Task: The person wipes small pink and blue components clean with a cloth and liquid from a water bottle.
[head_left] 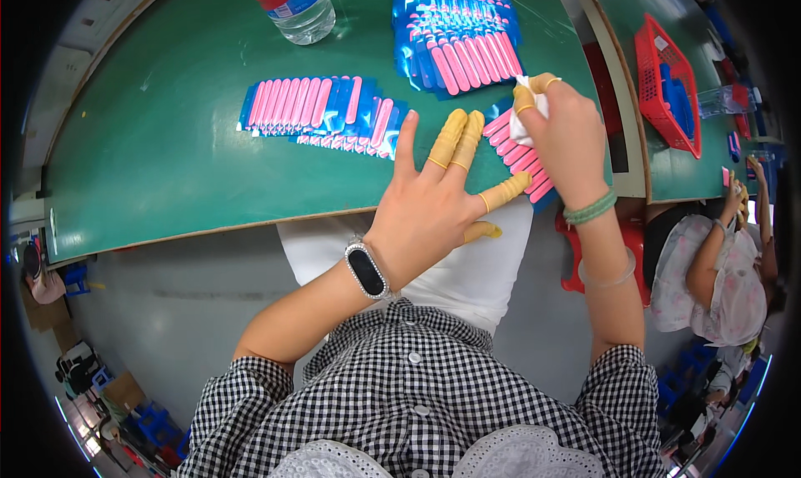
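My right hand (571,136), with yellow finger cots on its finger and thumb, grips a crumpled white cloth (531,124). The cloth rests against a blue sheet bearing a row of pink strips (521,163) at the table's front edge. My left hand (430,203) is spread open, palm down, with yellow cots on several fingers. Its index fingertip meets the left edge of that sheet; nothing visible is held in it. Just beyond its outstretched fingers lies a fanned row of similar blue pieces with pink strips (304,103).
Farther back on the green table (167,161) lies a larger stack of blue sheets with pink strips (471,61). A clear water bottle (304,15) stands at the back. On another table to the right are a red basket (667,86) and a co-worker's hands (734,203).
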Demonstrator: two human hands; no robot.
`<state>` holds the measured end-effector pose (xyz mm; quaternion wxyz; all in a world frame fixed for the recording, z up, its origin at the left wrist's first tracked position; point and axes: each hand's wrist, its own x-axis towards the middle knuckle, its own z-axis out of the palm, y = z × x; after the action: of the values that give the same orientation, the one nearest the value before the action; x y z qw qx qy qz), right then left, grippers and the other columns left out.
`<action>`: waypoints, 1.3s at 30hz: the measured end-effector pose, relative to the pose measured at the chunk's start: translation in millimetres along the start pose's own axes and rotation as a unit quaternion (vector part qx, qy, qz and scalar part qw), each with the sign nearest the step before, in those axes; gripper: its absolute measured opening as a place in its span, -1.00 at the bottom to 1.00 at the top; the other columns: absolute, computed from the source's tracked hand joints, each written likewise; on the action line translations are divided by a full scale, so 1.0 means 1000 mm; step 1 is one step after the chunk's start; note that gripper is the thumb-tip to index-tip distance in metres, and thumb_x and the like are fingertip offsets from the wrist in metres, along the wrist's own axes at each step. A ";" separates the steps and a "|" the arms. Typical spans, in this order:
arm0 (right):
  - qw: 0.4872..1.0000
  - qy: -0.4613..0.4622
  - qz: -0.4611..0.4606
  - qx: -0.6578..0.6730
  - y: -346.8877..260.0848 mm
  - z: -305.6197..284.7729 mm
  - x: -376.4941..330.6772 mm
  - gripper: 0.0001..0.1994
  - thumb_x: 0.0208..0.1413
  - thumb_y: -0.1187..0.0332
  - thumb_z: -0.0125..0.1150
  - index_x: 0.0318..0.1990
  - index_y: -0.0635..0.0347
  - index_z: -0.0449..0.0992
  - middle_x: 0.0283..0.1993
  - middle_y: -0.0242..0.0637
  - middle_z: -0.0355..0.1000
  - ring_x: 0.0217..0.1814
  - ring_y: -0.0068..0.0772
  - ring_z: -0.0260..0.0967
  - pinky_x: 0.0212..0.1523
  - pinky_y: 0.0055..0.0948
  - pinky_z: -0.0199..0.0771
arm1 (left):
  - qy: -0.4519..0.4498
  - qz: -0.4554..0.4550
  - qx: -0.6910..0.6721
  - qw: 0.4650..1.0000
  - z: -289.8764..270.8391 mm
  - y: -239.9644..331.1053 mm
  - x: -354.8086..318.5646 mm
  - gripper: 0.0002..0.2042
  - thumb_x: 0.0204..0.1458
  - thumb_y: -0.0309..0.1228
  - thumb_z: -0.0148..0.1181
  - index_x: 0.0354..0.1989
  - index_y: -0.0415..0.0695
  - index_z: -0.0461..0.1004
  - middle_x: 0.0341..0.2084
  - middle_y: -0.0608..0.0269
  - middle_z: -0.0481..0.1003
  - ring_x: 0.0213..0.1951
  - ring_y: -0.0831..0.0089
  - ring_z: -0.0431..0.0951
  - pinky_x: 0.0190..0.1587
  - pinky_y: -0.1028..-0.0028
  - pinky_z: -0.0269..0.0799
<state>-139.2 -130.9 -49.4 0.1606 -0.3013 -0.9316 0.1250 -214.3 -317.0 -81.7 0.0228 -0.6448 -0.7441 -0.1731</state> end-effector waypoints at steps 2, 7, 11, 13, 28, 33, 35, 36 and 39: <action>0.999 -0.003 -0.034 -0.039 -0.011 0.003 -0.015 -0.76 0.00 0.29 0.37 -0.24 0.20 0.55 -0.27 -0.10 0.53 -0.28 0.02 0.54 -0.32 -0.09 0.55 | -0.001 -0.002 0.012 1.000 0.001 0.001 -0.002 -0.37 -0.11 0.18 0.29 0.26 0.64 0.40 0.33 -0.15 0.26 0.41 0.04 0.16 0.36 -0.36 -0.26; 0.998 0.009 -0.057 -0.025 0.007 0.000 -0.005 -0.75 -0.02 0.28 0.39 -0.22 0.18 0.54 -0.30 -0.13 0.53 -0.29 -0.02 0.55 -0.35 -0.13 0.56 | 0.007 -0.002 0.012 1.000 -0.001 0.003 -0.001 -0.37 -0.12 0.17 0.31 0.25 0.63 0.41 0.33 -0.14 0.26 0.41 0.05 0.16 0.36 -0.36 -0.26; 0.993 0.024 -0.112 -0.022 -0.005 0.004 -0.031 -0.75 0.01 0.28 0.37 -0.18 0.17 0.55 -0.30 -0.17 0.54 -0.30 -0.03 0.55 -0.34 -0.13 0.56 | 0.008 0.001 0.035 0.999 0.003 0.002 -0.003 -0.41 -0.10 0.17 0.29 0.23 0.64 0.43 0.31 -0.12 0.29 0.40 0.05 0.17 0.36 -0.36 -0.26; 0.993 0.025 -0.116 0.021 0.004 0.000 -0.027 -0.76 0.03 0.28 0.35 -0.18 0.17 0.55 -0.31 -0.19 0.53 -0.31 -0.02 0.54 -0.35 -0.13 0.55 | 0.009 0.009 0.033 0.999 0.002 0.000 -0.001 -0.39 -0.08 0.17 0.28 0.24 0.54 0.43 0.31 -0.11 0.29 0.40 0.06 0.17 0.36 -0.36 -0.26; 0.995 0.056 -0.040 -0.078 0.031 -0.015 -0.045 -0.71 -0.14 0.31 0.45 -0.24 0.16 0.56 -0.24 -0.20 0.48 -0.40 -0.12 0.50 -0.42 -0.22 0.50 | 0.018 -0.006 0.042 0.999 0.004 0.002 -0.002 -0.22 -0.07 0.18 0.29 0.33 0.05 0.37 0.33 -0.04 0.29 0.39 0.09 0.18 0.38 -0.35 -0.26; 0.991 0.072 -0.114 -0.015 0.015 -0.010 -0.069 -0.75 -0.03 0.29 0.39 -0.23 0.22 0.58 -0.34 -0.20 0.49 -0.43 -0.06 0.48 -0.45 -0.23 0.48 | 0.005 -0.016 0.069 0.997 0.005 0.003 -0.003 -0.23 -0.08 0.19 0.28 0.34 0.16 0.36 0.32 -0.04 0.30 0.38 0.09 0.21 0.38 -0.33 -0.24; 0.995 0.087 -0.055 -0.010 0.033 -0.013 -0.063 -0.74 -0.01 0.26 0.40 -0.21 0.20 0.59 -0.35 -0.22 0.49 -0.44 -0.06 0.47 -0.46 -0.23 0.45 | 0.022 -0.012 0.037 0.999 0.003 0.003 -0.001 -0.28 -0.08 0.19 0.28 0.34 0.35 0.36 0.33 -0.04 0.28 0.37 0.10 0.22 0.38 -0.31 -0.23; 0.995 0.087 -0.054 -0.012 0.037 -0.014 -0.062 -0.74 -0.01 0.26 0.40 -0.21 0.20 0.59 -0.35 -0.22 0.49 -0.44 -0.06 0.47 -0.46 -0.23 0.45 | 0.023 -0.011 0.036 0.999 0.003 0.004 0.000 -0.28 -0.08 0.19 0.28 0.34 0.35 0.36 0.33 -0.04 0.28 0.37 0.10 0.22 0.38 -0.31 -0.23; 0.994 0.083 -0.054 -0.034 0.036 -0.017 -0.060 -0.75 -0.01 0.28 0.39 -0.23 0.22 0.59 -0.35 -0.21 0.48 -0.44 -0.06 0.46 -0.46 -0.23 0.46 | 0.018 -0.011 0.059 0.998 0.005 0.005 0.000 -0.30 -0.10 0.18 0.31 0.32 0.49 0.36 0.34 -0.05 0.26 0.36 0.11 0.23 0.37 -0.32 -0.23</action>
<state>-68.7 -136.2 -59.4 0.2338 -0.2649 -0.9336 0.0591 -208.3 -314.8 -85.1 0.0722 -0.6313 -0.7592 -0.1411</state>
